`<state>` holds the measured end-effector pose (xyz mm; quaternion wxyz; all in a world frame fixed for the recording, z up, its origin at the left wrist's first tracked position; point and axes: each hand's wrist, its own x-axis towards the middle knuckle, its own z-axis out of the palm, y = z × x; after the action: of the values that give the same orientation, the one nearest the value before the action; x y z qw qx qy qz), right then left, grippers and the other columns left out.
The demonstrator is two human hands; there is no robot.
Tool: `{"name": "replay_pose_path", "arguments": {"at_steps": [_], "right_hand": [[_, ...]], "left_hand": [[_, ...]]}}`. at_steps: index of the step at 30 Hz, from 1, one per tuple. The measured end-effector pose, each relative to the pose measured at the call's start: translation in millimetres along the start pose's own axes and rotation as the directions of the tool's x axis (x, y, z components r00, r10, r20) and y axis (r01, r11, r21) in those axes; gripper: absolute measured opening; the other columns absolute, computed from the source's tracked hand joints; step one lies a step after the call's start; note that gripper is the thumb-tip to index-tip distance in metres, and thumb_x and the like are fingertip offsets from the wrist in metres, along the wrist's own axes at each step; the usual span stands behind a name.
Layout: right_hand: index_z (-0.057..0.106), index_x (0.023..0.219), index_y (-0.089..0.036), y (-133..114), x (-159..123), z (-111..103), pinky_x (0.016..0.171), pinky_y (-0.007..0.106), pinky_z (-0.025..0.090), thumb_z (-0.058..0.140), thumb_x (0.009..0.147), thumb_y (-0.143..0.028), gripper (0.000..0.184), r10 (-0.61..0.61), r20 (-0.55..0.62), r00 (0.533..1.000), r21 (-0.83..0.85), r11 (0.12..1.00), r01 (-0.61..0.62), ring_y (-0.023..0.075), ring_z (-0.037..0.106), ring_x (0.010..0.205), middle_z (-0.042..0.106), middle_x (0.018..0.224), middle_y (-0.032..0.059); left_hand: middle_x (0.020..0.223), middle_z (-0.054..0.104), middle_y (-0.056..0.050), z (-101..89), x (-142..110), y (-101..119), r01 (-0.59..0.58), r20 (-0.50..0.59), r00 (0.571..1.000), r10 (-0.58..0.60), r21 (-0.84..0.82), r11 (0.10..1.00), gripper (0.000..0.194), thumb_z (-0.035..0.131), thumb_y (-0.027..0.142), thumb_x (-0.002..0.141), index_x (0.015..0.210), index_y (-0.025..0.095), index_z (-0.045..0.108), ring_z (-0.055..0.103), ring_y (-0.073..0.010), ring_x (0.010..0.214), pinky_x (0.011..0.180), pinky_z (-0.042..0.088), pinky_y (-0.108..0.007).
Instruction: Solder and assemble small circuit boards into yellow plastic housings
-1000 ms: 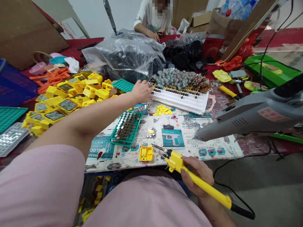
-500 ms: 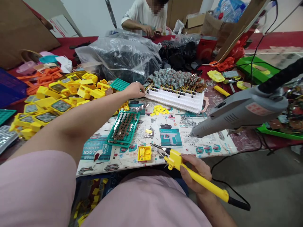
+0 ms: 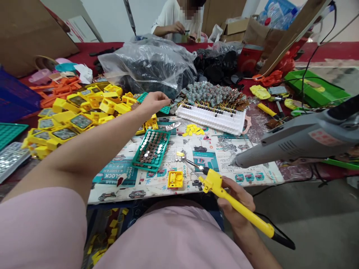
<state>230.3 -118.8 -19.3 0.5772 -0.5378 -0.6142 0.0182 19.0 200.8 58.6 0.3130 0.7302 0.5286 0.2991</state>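
My right hand (image 3: 238, 217) grips the yellow soldering iron (image 3: 238, 204) over the front edge of the desk (image 3: 154, 186) by its stiff, probably light handle (image 3: 259, 222), clear of the tip (image 3: 193, 164); whether my left hand's (image 3: 153, 102) fingers pinch anything, I cannot tell.

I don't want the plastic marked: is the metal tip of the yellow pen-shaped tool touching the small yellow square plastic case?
Apart. The head view shows printed sheet between the metal tip and the square case.
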Motion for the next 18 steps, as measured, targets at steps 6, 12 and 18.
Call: {"name": "replay_pose_path", "arguments": {"at_steps": [6, 12, 18], "right_hand": [[0.070, 0.116, -0.019, -1.2, 8.9, 4.5, 0.057, 0.025, 0.061, 0.055, 0.091, -0.062, 0.052, -0.075, 0.004, 0.997, -0.076, 0.994, 0.075, 0.0189, 0.075, 0.066, 0.078, 0.085, 0.0070], [0.061, 0.133, -0.022, -11.9, 26.1, 27.5, 0.065, 0.030, 0.064, 0.055, 0.094, -0.058, 0.054, -0.009, 0.025, 1.000, 0.102, 0.995, 0.007, 0.0202, 0.077, 0.077, 0.078, 0.094, 0.0061], [0.065, 0.115, -0.025, -29.7, 37.2, 56.4, 0.074, 0.028, 0.065, 0.058, 0.098, -0.039, 0.022, -0.003, 0.191, 0.982, 0.197, 0.980, -0.036, 0.0137, 0.076, 0.073, 0.076, 0.081, -0.0016]], "left_hand": [[0.088, 0.072, -0.004, -10.4, -64.7, 21.5, 0.269, 0.179, 0.963, -0.203, -0.546, 0.793, 0.012, 0.063, 0.019, 0.082, 0.076, 0.018, 0.052, 0.073, -0.0153, 0.080, 0.078, 0.058, -0.033], [0.094, 0.076, -0.006, -11.9, -134.5, 27.7, 0.422, 0.311, 0.907, -0.285, -0.692, 0.586, 0.010, 0.062, 0.019, 0.084, 0.078, 0.020, 0.054, 0.076, -0.0180, 0.089, 0.077, 0.061, -0.032], [0.096, 0.077, -0.003, -0.8, -189.9, 31.0, 0.494, 0.367, 0.861, -0.352, -0.770, 0.405, 0.008, 0.063, 0.023, 0.083, 0.083, 0.022, 0.055, 0.075, -0.0195, 0.099, 0.078, 0.061, -0.030]]}}
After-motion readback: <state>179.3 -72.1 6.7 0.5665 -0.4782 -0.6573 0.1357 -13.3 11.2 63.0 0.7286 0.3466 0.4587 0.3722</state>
